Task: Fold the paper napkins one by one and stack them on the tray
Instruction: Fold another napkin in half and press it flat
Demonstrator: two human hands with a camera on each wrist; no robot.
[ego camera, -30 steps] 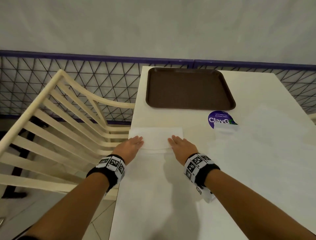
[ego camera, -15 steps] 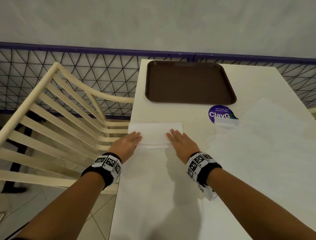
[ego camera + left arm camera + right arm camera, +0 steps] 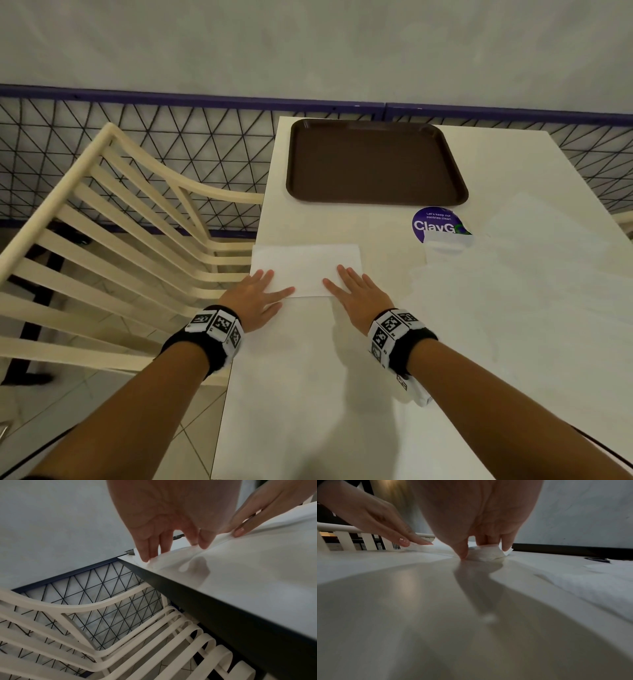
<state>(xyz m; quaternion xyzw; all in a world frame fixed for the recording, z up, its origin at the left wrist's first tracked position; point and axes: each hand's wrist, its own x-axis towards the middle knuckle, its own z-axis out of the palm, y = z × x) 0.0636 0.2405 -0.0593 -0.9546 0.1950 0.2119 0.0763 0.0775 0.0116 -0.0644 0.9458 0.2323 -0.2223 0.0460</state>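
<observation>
One napkin (image 3: 306, 269) in folding; none on the tray (image 3: 375, 161).
Left hand (image 3: 255, 298) and right hand (image 3: 359, 296) press flat-fingered on its near edge on the worktop (image 3: 308, 394); remaining napkins (image 3: 513, 274), count unclear, lie right.

Bare table (image 3: 342, 219) is seen between the napkin (image 3: 305, 267) and the tray (image 3: 376, 164). The left side is flanked by a chair (image 3: 137, 240).

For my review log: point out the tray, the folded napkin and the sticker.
tray (image 3: 373, 161), head view, bare floor.
folded napkin (image 3: 305, 265), head view, top surface.
sticker (image 3: 432, 224), head view, purple face.
</observation>
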